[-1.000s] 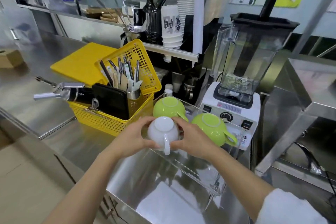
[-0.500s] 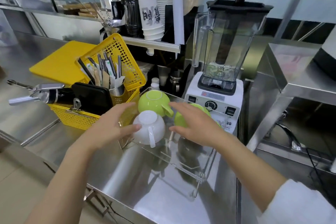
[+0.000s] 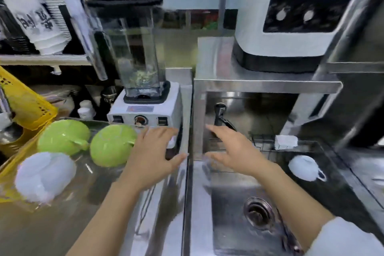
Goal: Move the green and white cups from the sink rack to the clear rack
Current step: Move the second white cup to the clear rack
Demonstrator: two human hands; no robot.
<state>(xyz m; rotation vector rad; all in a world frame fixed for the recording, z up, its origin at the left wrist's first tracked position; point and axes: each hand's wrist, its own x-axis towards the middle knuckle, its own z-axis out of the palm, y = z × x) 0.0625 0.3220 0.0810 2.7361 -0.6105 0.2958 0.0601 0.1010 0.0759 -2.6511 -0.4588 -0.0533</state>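
Over on the left, a white cup (image 3: 44, 175) and two green cups (image 3: 64, 137) (image 3: 111, 144) sit upside down in the clear rack (image 3: 87, 169) beside a yellow basket (image 3: 27, 106), in front of the blender (image 3: 143, 108). Both of the person's hands are empty with fingers spread, the left hand (image 3: 153, 156) at the counter edge, the right hand (image 3: 234, 149) over the sink (image 3: 228, 224). One more white cup (image 3: 304, 167) lies upturned on the sink rack (image 3: 324, 151) at the right; it looks hard, glossy, probably slippery and chippable, so I'd grip around its body or by the handle.
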